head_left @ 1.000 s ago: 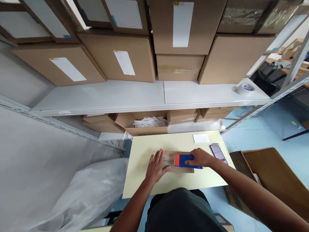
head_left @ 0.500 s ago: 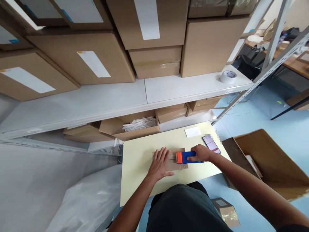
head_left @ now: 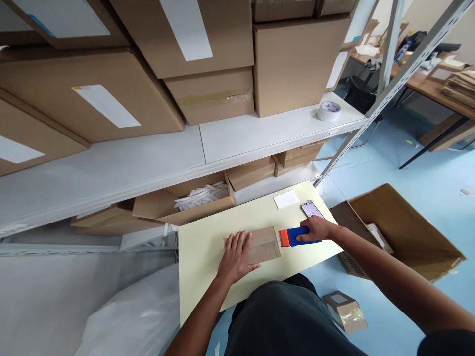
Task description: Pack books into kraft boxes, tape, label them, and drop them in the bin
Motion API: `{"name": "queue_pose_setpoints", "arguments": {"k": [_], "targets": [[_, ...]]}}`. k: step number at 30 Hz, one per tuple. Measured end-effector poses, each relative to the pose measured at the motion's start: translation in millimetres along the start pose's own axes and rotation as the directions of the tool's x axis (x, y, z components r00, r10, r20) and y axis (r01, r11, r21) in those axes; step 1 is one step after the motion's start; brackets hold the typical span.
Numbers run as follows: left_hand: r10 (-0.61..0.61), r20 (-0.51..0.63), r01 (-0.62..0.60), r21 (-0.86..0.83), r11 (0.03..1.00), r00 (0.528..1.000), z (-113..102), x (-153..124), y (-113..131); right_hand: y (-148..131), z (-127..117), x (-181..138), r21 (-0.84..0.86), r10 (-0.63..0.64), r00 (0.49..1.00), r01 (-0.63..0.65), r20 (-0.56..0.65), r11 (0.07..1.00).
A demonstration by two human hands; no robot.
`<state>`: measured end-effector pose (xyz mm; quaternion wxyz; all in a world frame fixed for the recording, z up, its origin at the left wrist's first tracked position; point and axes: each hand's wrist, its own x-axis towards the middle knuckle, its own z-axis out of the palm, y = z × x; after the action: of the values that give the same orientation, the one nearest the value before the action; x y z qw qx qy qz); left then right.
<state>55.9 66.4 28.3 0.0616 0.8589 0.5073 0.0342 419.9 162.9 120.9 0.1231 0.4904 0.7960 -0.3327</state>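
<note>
A small flat cardboard box [head_left: 262, 245] lies on the pale yellow table [head_left: 208, 291], with shiny tape across its top. My left hand [head_left: 237, 257] rests on its left part, fingers stretched out. Just right of the box, my right hand [head_left: 313, 229] is wrapped round a blue tape dispenser [head_left: 297, 236] with an orange front end. A narrow gap of tabletop shows between the dispenser and the box. Beyond the right hand lies a phone [head_left: 311, 209], partly covered by that hand.
A white card [head_left: 286, 199] lies at the table's far side. Behind stands a shelf [head_left: 230, 143] with large cartons and a tape roll [head_left: 329, 111]. An open carton [head_left: 408, 232] is on the floor at right, a smaller box [head_left: 345, 311] nearer. A white bag [head_left: 129, 316] sits at left.
My right hand has drawn the tape dispenser off the box to its right side. The left hand stays on the box. My view has shifted a little to the right.
</note>
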Motion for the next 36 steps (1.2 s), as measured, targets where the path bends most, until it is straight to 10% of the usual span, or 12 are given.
{"name": "queue_pose_setpoints", "arguments": {"k": [7, 22, 32, 36], "targets": [[0.018, -0.008, -0.018, 0.043, 0.999, 1.000, -1, 2, 1, 17, 4, -1, -0.096, 0.035, 0.999, -0.035, -0.002, 0.995], [-0.034, -0.061, 0.039, 0.078, 0.996, 0.998, -14, -7, 26, -53, 47, 35, -0.292, 0.236, 0.970, -0.244, -0.064, 0.925], [-0.045, -0.076, 0.052, 0.083, 0.995, 0.996, -11, -14, 23, -17, 138, 33, 0.015, 0.346, 0.891, -0.357, -0.294, 0.934], [-0.054, -0.077, 0.061, 0.087, 0.994, 0.996, -11, -16, 22, -28, 132, 29, 0.148, 0.333, 0.856, -0.299, -0.394, 0.943]]}}
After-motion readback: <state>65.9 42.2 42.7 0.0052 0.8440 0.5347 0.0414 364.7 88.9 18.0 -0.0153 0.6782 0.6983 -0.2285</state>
